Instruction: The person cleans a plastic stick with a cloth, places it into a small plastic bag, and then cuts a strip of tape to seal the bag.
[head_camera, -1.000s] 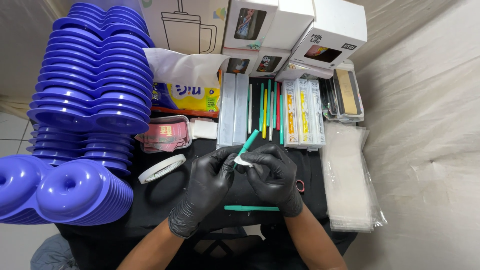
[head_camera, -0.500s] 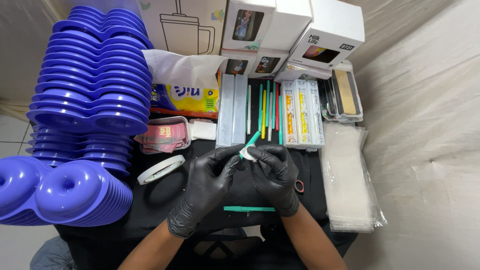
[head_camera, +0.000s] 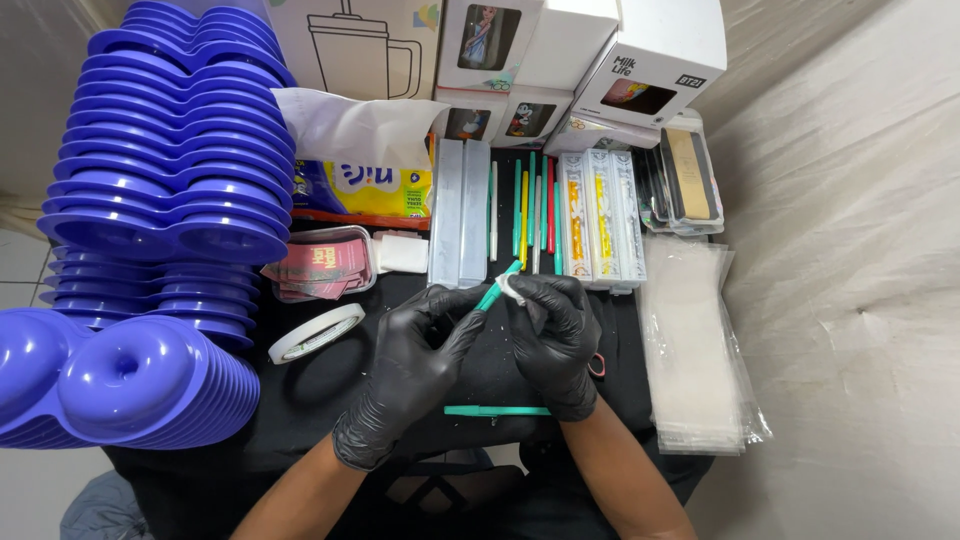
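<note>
Left hand (head_camera: 415, 345) grips a slim teal pen (head_camera: 497, 284), tilted; right hand (head_camera: 553, 330) pinches white tissue (head_camera: 510, 291) against its upper end.

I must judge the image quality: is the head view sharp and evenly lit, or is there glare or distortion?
Head view: even, soft light; sharp at the left hand, right hand and teal pen; mild glare on the blue trays; wide-angle bending towards the edges.
</note>
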